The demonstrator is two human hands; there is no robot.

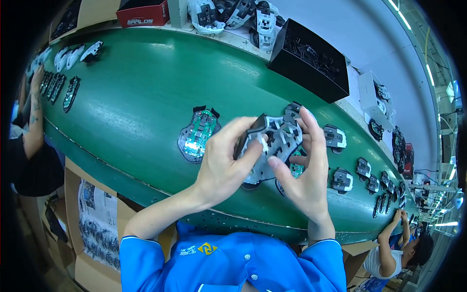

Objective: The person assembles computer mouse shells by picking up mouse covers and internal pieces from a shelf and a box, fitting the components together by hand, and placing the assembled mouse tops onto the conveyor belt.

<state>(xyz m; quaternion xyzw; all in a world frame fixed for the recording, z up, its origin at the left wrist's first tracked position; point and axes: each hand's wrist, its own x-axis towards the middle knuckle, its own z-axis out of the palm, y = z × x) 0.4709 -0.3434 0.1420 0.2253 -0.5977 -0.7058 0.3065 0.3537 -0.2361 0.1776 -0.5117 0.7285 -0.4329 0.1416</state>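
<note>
A grey-and-black mouse shell [278, 141] is held up over the green bench, its ribbed inner side facing me. My left hand [221, 158] grips its left edge, thumb pressed inside next to a small white part [264, 142]. Around the right side curl the fingers of my right hand [307, 182], its thumb against the lower inner face. To the left, on the bench, lies a mouse base with a green circuit board [198, 134]. Another green board [296, 168] shows partly behind my right hand; the rest of it is hidden.
The green bench [131, 107] curves across the view. A black box of small dark parts [311, 61] stands at its far edge, near white-and-black shells [265, 24]. Several mouse shells [343, 180] lie to the right. Other people's arms [34, 112] reach in at both ends.
</note>
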